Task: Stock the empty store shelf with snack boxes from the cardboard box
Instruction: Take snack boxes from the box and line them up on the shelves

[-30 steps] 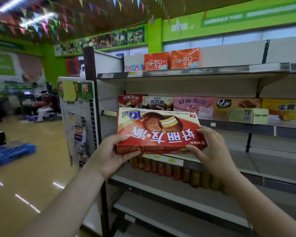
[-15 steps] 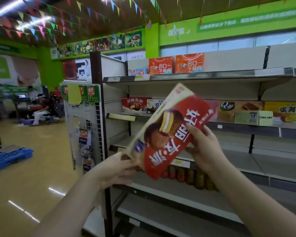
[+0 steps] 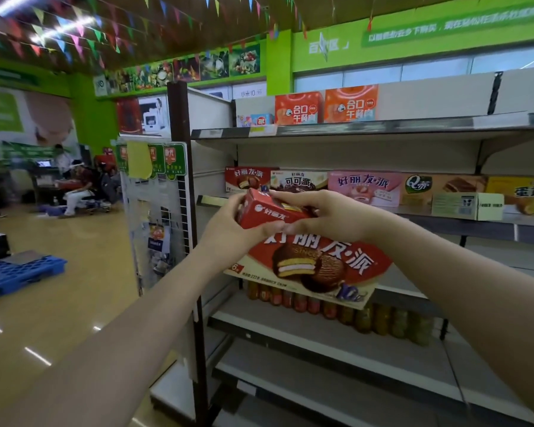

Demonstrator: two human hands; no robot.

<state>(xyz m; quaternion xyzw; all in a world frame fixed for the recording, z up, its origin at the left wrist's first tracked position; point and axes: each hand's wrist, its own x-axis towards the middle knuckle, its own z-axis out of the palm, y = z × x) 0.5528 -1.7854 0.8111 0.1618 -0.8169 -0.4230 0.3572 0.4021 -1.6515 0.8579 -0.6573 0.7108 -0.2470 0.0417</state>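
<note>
A red chocolate-pie snack box [image 3: 315,266] is held up in front of the shelf unit, its printed face toward me and upright, its top edge tilted away. My left hand [image 3: 228,226] grips the box's upper left end. My right hand [image 3: 324,215] curls over the top edge from the right. Behind the box runs the middle shelf [image 3: 487,224], which carries a row of snack boxes [image 3: 364,188] in red, brown, pink and yellow. The cardboard box is not in view.
A dark upright post [image 3: 182,192] and a hanging wire rack [image 3: 154,217] stand at the shelf's left end. Jars [image 3: 352,312] line a lower shelf. Orange boxes [image 3: 324,106] sit on the top shelf. A blue pallet [image 3: 16,274] lies on the floor at left; people sit far back.
The box has been turned from upside down, through a diagonal tilt, to upright print. Both hands shifted from its sides to its top edge. The view moved closer to the shelf.
</note>
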